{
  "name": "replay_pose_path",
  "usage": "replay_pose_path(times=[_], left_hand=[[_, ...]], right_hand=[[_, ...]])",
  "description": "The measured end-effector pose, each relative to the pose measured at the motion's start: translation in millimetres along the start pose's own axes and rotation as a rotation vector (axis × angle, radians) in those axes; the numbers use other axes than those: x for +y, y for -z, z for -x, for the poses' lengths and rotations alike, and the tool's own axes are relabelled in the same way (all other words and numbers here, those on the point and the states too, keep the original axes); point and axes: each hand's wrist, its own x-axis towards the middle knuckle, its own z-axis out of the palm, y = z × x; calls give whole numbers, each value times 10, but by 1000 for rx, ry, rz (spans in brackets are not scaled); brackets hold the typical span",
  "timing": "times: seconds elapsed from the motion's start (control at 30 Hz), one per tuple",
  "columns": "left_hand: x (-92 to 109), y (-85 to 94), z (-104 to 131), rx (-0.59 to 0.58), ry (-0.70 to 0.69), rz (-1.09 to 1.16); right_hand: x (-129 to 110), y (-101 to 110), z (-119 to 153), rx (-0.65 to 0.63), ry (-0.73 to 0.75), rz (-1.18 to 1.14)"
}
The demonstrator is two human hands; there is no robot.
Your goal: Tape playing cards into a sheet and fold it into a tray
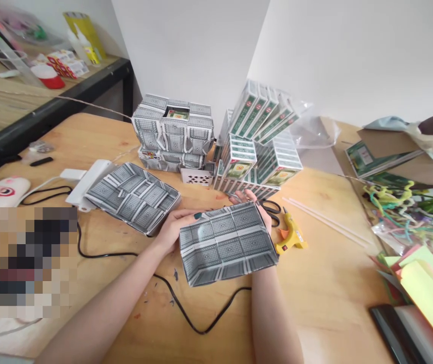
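Note:
Both my hands hold a tray-like box made of playing cards (231, 235), tilted so its hollow inside faces me. My left hand (176, 225) grips its left edge, the thumb on the rim. My right hand (263, 215) supports it from behind at the right side, its fingers partly hidden by the box. A second card box (136, 197) lies to the left, leaning on a white power strip (91, 182). Behind stands a larger block of joined cards (174, 126). A loose playing card (197, 177) leans at its foot.
Stacked card packs (257, 146) stand at the back. Black-handled scissors (273, 210), a yellow glue gun (291, 232) and clear glue sticks (326, 220) lie on the right. A black cord (201, 328) crosses the table in front. Coloured pipe cleaners (401, 212) and paper (428, 288) crowd the right edge.

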Motion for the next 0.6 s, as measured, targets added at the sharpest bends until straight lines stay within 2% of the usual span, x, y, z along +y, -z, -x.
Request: replay_pose_path(times=[0.07,0.1,0.23,0.37,0.47,0.6], left_hand=[[-11,-3,-10,87,-15,24],[-11,-8,-16,116,-16,21],[8,-57,-34,158,-25,-9],[-12,-98,-44,191,-68,-48],[-43,-83,-42,174,-119,-56],[-32,-31,-24,75,-360,-47]], right_hand=[[0,76,-25,-118,-61,85],[-6,114,-34,-136,-76,100],[-36,191,-46,-117,-80,127],[-88,153,-32,-96,-33,169],[-140,119,-6,-77,-14,198],[-142,162,-24,-21,97,226]])
